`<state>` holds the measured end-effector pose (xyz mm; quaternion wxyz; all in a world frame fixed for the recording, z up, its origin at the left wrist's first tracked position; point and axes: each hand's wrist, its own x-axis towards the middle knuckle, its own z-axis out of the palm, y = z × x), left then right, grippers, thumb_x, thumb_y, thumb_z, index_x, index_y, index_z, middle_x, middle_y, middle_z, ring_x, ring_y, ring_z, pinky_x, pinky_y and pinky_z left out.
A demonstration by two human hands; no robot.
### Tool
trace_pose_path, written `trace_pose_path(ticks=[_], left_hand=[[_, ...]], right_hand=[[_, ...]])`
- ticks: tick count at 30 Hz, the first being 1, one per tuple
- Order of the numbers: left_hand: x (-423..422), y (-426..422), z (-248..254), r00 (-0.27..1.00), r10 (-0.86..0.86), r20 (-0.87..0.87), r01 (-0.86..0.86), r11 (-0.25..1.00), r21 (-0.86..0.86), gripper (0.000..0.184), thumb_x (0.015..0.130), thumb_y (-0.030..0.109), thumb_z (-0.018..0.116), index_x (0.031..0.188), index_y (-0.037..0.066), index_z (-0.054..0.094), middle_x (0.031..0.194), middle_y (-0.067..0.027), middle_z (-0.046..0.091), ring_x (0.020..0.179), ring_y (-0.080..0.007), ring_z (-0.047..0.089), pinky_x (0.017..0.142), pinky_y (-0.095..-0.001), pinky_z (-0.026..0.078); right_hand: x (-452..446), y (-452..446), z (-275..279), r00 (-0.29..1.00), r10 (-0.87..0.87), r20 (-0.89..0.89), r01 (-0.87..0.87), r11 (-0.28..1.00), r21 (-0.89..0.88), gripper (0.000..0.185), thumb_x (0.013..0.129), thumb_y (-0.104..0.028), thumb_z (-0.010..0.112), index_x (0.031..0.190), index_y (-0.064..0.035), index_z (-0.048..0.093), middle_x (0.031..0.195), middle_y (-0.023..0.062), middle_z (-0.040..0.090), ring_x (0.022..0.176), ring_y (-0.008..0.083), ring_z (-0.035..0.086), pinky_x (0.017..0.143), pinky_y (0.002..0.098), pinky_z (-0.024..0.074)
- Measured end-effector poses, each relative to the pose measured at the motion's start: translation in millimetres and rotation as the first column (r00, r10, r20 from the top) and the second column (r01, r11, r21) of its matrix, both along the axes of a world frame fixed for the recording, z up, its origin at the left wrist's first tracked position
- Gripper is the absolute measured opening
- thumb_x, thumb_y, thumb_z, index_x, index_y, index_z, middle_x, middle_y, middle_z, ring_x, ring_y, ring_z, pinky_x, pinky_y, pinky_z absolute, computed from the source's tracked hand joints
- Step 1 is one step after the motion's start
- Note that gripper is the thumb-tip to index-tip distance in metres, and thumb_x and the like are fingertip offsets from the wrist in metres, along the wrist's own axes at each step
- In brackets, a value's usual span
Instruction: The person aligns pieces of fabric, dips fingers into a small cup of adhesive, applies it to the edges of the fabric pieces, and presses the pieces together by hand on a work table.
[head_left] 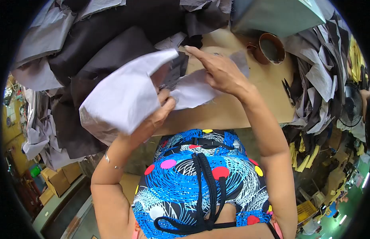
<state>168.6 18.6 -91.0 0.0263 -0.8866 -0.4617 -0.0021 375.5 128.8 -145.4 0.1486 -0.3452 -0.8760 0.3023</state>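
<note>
My left hand is closed, thumb and fingers pinching a pale lavender fabric piece with frayed edges. The piece bulges up over the left forearm, and part of it stretches right along the cardboard-covered table. My right hand rests over that right-hand part, its index finger stretched out to the left past the raised fold. The other right fingers bend downward and are partly hidden. Between the hands, a darker side of cloth shows beneath the fold.
Dark fabric is heaped at the left and back. On the brown table board are a brown mug and black thread snips. A grey metal box stands behind. More cloth hangs at right near a fan.
</note>
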Motion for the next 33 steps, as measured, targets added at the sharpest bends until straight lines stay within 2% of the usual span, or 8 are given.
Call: trace_pose_path(ticks=[4,9,14,18,22,24,26,33], left_hand=[[-5,-18,-2,0.928,0.211,0.308,-0.123,0.952,-0.281,0.029,0.071,0.022,0.063,0.097,0.009,0.061,0.086,-0.0107,0.061,0.087,-0.0306,0.056,0.077,-0.0418,0.043],[-11,-18,-9,0.902,0.201,0.381,-0.071,0.941,-0.33,0.034,0.076,0.024,0.059,0.106,0.008,0.057,0.093,-0.0128,0.06,0.087,-0.029,0.057,0.071,-0.0403,0.044],[-42,-40,-35,0.847,0.424,0.321,-0.375,0.904,-0.206,0.034,0.09,0.019,0.046,0.12,0.004,0.051,0.106,-0.0109,0.059,0.078,-0.0216,0.059,0.071,-0.033,0.047],[-41,-25,-3,0.376,0.766,0.522,-0.155,0.607,-0.779,0.04,0.093,0.028,0.044,0.122,0.001,0.048,0.113,-0.0128,0.056,0.068,-0.0124,0.056,0.062,-0.0265,0.046],[7,-1,27,-0.309,0.631,0.712,0.232,0.776,-0.587,0.029,0.087,0.008,0.049,0.115,0.001,0.052,0.114,-0.0134,0.056,0.08,-0.0198,0.059,0.076,-0.0281,0.048],[13,13,19,0.459,0.382,0.802,0.039,0.893,-0.448,0.032,0.081,0.004,0.052,0.113,0.002,0.052,0.115,-0.0154,0.056,0.093,-0.0286,0.057,0.085,-0.0337,0.045],[6,22,6,0.946,0.186,0.265,-0.109,0.954,-0.281,0.041,0.073,0.001,0.056,0.114,0.004,0.05,0.123,-0.0179,0.048,0.118,-0.038,0.041,0.099,-0.0403,0.034],[-70,-20,-32,0.666,0.685,0.297,-0.516,0.71,-0.479,0.049,0.063,-0.007,0.051,0.111,-0.002,0.045,0.106,-0.0185,0.05,0.105,-0.0327,0.048,0.092,-0.0355,0.037]], right_hand=[[22,-14,-8,0.996,-0.031,-0.081,0.031,0.999,-0.01,0.071,0.067,0.009,0.048,0.134,-0.0116,0.034,0.099,0.0198,0.06,0.086,0.0405,0.056,0.074,0.0448,0.0476],[26,-34,-4,0.994,-0.081,-0.07,0.075,0.993,-0.087,0.069,0.069,0.009,0.046,0.134,-0.0106,0.035,0.105,0.0234,0.058,0.09,0.0406,0.056,0.077,0.0458,0.0466],[32,-49,19,0.975,-0.144,-0.172,0.139,0.989,-0.042,0.07,0.069,0.009,0.047,0.135,-0.0095,0.033,0.1,0.024,0.058,0.086,0.0408,0.057,0.075,0.0454,0.047],[33,-55,27,0.967,-0.161,-0.197,0.167,0.986,0.016,0.076,0.065,0.012,0.05,0.136,-0.0106,0.035,0.075,0.0137,0.051,0.066,0.0293,0.053,0.063,0.0388,0.0451],[30,-64,44,0.981,-0.113,-0.156,0.117,0.993,0.019,0.071,0.067,0.01,0.049,0.135,-0.0086,0.036,0.085,0.018,0.058,0.071,0.0343,0.057,0.066,0.0411,0.0468],[31,-67,54,0.982,-0.093,-0.162,0.103,0.993,0.055,0.072,0.066,0.01,0.049,0.135,-0.0067,0.036,0.084,0.0172,0.058,0.07,0.0335,0.057,0.065,0.0402,0.0469],[34,-70,59,0.98,-0.086,-0.177,0.105,0.99,0.1,0.072,0.066,0.01,0.05,0.135,-0.0048,0.035,0.083,0.0166,0.058,0.068,0.0325,0.056,0.064,0.0395,0.0468],[32,-85,45,0.965,-0.033,-0.259,0.057,0.995,0.084,0.076,0.064,0.01,0.054,0.136,-0.0027,0.032,0.082,0.0159,0.057,0.064,0.0283,0.056,0.062,0.0363,0.0471]])
